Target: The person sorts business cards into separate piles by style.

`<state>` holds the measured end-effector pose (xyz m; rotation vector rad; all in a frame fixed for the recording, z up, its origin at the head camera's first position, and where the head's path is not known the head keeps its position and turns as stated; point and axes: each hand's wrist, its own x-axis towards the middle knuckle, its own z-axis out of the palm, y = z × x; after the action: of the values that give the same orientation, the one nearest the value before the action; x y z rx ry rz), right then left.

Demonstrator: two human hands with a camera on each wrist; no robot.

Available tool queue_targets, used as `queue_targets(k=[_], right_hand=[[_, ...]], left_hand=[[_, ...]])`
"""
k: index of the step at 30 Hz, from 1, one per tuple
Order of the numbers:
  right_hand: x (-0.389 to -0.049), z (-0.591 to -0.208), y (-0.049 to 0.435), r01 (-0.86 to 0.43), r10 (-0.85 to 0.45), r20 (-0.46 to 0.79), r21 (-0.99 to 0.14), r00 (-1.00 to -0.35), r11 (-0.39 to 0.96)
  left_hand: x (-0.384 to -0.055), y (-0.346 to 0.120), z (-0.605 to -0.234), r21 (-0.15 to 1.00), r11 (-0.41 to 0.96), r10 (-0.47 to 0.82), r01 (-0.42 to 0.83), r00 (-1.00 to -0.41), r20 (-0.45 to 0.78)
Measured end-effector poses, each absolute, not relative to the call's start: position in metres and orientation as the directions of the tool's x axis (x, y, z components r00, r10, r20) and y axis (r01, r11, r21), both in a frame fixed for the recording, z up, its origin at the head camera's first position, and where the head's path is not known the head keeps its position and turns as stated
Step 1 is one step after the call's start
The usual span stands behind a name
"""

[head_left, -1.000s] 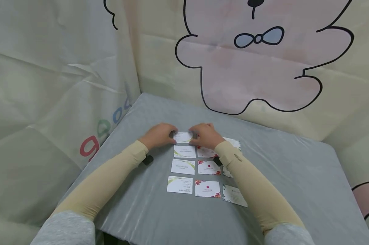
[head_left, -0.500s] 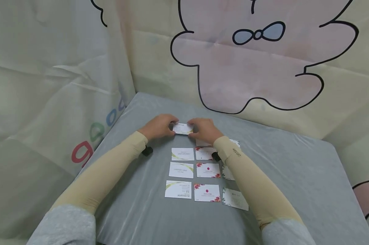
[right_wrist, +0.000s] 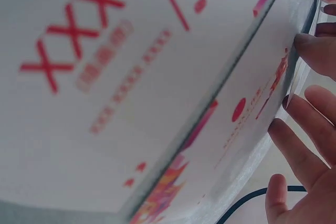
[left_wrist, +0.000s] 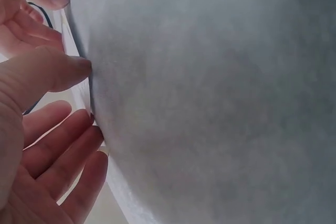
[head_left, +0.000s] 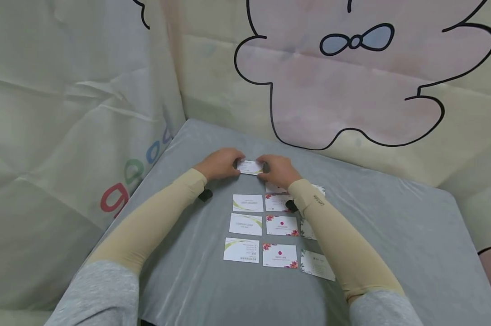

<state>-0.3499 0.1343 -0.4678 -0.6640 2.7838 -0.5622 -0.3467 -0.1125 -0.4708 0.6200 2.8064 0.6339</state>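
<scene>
A white business card [head_left: 250,167] with a yellow-green curve is pinched between both hands beyond the left column of cards. My left hand [head_left: 221,164] holds its left end, and my right hand [head_left: 279,171] holds its right end. The left wrist view shows the left hand [left_wrist: 47,82] with thumb and fingers on either side of the thin card edge. In the right wrist view, the right hand [right_wrist: 312,114] has its thumb and fingertips at the card's other end. Whether the card touches the table cannot be told.
Business cards lie in columns on the grey table [head_left: 188,280]: green-curve cards [head_left: 241,250], red-flower cards [head_left: 280,256], leaf-patterned cards [head_left: 317,265]. The right forearm partly covers the rightmost column. A printed cloth wall [head_left: 213,90] borders the table's far side.
Both hands have moved away from me with the pinched card, widening the gap between it and the green-curve card nearest it. The other cards stay in place; the head view has shifted slightly.
</scene>
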Motion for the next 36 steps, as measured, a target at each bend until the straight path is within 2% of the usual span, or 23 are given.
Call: queue_targets(k=[4,8,14,18,21,29,36], right_hand=[[-0.352,-0.468,0.135,-0.397,-0.478,-0.121,-0.401,-0.870,0.826],[-0.341,-0.467,0.143,-0.412,-0.482,-0.098,-0.389,-0.871,0.824],[-0.296,-0.458,0.151,-0.469,-0.537,-0.077,-0.397,-0.840,0.789],[-0.268,-0.459,0.153,-0.528,-0.588,-0.093,-0.346,-0.803,0.776],[-0.257,-0.464,0.152,-0.558,-0.605,-0.094,-0.294,-0.791,0.776],[-0.250,-0.461,0.152,-0.553,-0.595,-0.097,-0.273,-0.798,0.787],[-0.250,-0.464,0.154,-0.521,-0.572,-0.106,-0.303,-0.813,0.798]], left_hand=[[-0.347,-0.114,-0.472,0.429,0.822,0.447,0.374,-0.891,-0.081],[-0.336,-0.112,-0.466,0.388,0.825,0.460,0.412,-0.887,-0.037],[-0.287,-0.117,-0.453,0.379,0.800,0.504,0.466,-0.864,0.000],[-0.252,-0.115,-0.454,0.405,0.763,0.569,0.504,-0.821,-0.049],[-0.236,-0.113,-0.461,0.405,0.764,0.567,0.502,-0.822,-0.049],[-0.229,-0.106,-0.463,0.337,0.771,0.574,0.541,-0.819,0.003],[-0.226,-0.108,-0.466,0.391,0.760,0.560,0.520,-0.829,0.013]])
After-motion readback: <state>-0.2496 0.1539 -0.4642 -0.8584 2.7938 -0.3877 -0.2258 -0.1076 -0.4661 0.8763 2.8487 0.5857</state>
